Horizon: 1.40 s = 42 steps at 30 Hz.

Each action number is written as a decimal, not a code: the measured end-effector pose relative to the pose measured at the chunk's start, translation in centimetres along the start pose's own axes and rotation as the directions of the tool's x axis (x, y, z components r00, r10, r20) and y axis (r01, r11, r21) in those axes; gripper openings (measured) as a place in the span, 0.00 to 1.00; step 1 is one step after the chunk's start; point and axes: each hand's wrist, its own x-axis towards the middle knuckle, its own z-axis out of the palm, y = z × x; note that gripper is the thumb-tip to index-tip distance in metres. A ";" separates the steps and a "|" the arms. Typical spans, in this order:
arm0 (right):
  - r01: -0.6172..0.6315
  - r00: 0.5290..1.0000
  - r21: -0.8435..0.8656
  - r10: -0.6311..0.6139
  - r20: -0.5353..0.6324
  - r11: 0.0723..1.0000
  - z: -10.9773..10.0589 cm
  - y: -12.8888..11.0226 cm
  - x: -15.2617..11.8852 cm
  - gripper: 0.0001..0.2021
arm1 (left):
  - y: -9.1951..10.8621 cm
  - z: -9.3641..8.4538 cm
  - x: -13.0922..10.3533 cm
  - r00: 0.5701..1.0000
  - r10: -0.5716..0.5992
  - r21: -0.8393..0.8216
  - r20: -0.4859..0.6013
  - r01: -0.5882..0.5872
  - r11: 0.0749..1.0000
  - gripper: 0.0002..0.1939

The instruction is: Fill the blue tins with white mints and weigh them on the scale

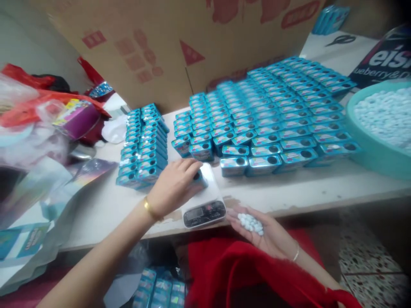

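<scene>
My left hand point(178, 184) reaches over a small blue tin point(200, 183) on a white digital scale point(208, 179), fingers curled over its top. The hand covers much of the tin. Beside the scale's display, my right hand point(253, 233) lies palm up, cupping a small heap of pale blue candies point(251, 223). Rows of blue tins point(263, 111) with dark round openings on top stand behind the scale. To the left of them is a double row of tins point(143, 149).
A turquoise basin point(362, 141) full of pale candies point(388, 113) stands at right. A large cardboard box point(167, 25) rises behind the tins. Plastic bags point(32, 132) and packaging crowd the left side. More tins point(159, 291) sit below the table edge.
</scene>
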 end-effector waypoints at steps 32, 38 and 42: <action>0.054 0.990 0.143 -0.072 0.121 0.988 5.1 0.6 2.0 0.11 | 5.7 4.8 -2.0 0.915 -0.248 -0.601 -0.317 0.008 0.799 0.06; 0.033 0.995 0.095 -0.042 0.091 0.995 6.6 0.3 2.3 0.13 | 1.3 2.6 -0.8 0.875 -0.322 -0.468 -0.363 0.128 0.875 0.03; 0.035 0.997 0.116 -0.043 0.066 0.993 5.5 0.4 2.5 0.13 | 0.6 2.9 -0.9 0.891 -0.320 -0.444 -0.322 0.157 0.882 0.03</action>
